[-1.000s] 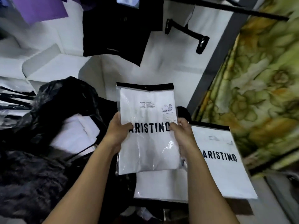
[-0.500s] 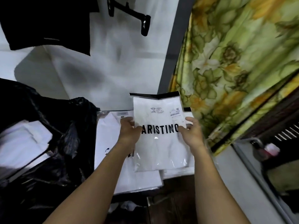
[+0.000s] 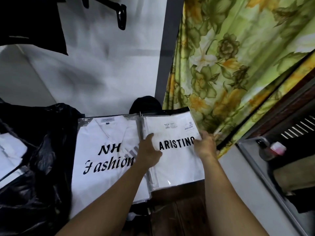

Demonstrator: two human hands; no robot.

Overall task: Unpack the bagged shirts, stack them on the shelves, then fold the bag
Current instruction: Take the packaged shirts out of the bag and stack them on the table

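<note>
Head view: your left hand grips the left edge of the ARISTINO shirt packet. The thumb lies flat on the top face beside the letter A, and the other fingers are hidden underneath. Your right hand grips the right edge of the same packet. Its thumb rests on top next to the final O, and its fingers are out of sight below. The packet is held flat, printed side up, with its black header strip on the far side from you. It sits to the right of the NH Fashion shirt packet and overlaps that packet's right edge. More clear-film layers show under its left and near edges; you cannot tell whether it rests on them. The black plastic bag lies at the left, against the NH Fashion shirt packet, with white packets visible in its opening. A dark wooden surface shows below the near edges. A floral curtain hangs just beside your right hand. Behind the packets stands a white wall panel, with a black clip hanger and a dark garment above.
</note>
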